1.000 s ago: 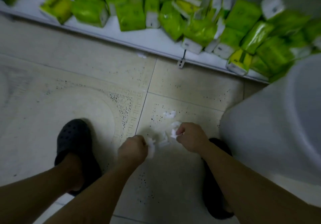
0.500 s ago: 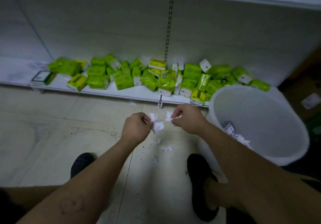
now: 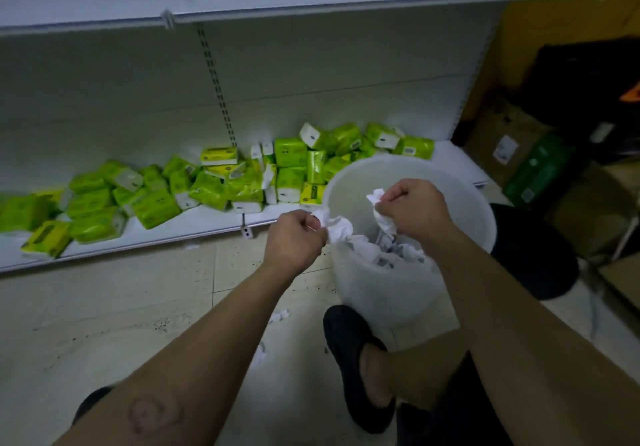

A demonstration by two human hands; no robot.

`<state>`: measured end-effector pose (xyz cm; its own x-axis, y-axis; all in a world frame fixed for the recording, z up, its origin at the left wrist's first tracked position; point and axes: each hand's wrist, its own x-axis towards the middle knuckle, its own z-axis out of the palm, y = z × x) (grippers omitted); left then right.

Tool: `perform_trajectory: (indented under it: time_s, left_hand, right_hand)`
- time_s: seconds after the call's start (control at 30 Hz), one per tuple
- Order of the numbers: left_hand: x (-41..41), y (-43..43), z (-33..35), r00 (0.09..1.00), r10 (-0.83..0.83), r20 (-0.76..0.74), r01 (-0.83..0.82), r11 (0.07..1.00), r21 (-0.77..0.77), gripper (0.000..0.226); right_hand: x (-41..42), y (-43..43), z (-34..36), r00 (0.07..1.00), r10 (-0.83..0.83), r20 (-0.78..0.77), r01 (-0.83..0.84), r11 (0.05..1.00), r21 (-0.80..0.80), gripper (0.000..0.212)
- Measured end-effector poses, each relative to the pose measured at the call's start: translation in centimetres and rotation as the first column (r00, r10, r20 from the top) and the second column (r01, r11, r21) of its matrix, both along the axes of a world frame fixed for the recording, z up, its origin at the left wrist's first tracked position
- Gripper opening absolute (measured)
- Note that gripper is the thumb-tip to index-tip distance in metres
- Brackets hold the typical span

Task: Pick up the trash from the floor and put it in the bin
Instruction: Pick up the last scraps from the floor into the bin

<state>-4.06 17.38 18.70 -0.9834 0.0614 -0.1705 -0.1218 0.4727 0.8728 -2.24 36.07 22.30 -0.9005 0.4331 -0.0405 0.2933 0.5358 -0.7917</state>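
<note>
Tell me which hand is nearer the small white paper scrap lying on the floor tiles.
Left. The left hand is above the small white paper scrap; the right hand is over the white plastic bin.

A shop aisle: white slotted retail shelving [image 3: 221, 75] with green tissue packs [image 3: 291, 151] heaped on its bottom shelf, cardboard boxes [image 3: 505, 140] alongside
</note>
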Motion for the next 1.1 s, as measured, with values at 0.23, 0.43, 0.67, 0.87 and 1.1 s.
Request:
perform_trajectory:
  time_s: [0.23, 0.43, 0.67, 0.87, 1.1]
  left_hand:
    - [-2.1, 4.8, -2.1, 0.997, -0.059, 0.04, 0.059, 0.998, -0.008, 0.023]
    - [-1.8, 5.1, -4.0, 0.981, -0.189, 0.036, 0.19, 0.982, -0.021, 0.059]
    - [-1.4, -1.7, -5.9, 0.982, -0.173, 0.072, 0.185, 0.954, -0.235, 0.05]
    - [0.3, -10.3, -8.8, 0.974, -0.077, 0.215, 0.146, 0.933, -0.329, 0.049]
    - [2.4, -17.3, -15.8, 0.941, 0.046, 0.334, 0.088, 0.922, -0.376, 0.047]
  right_hand:
    - [-1.2, 3.5, -1.3, 0.996, -0.051, 0.073, 0.057, 0.996, -0.069, 0.018]
    - [-2.2, 3.3, -2.9, 0.974, 0.127, 0.185, -0.134, 0.991, 0.023, 0.053]
    - [-2.9, -4.7, -4.8, 0.874, 0.398, 0.28, -0.453, 0.876, 0.169, 0.064]
    - [-1.7, -12.8, -9.5, 0.684, 0.556, 0.472, -0.686, 0.71, 0.158, 0.054]
    - [-1.4, -16.0, -16.7, 0.545, 0.531, 0.649, -0.726, 0.686, 0.047, 0.052]
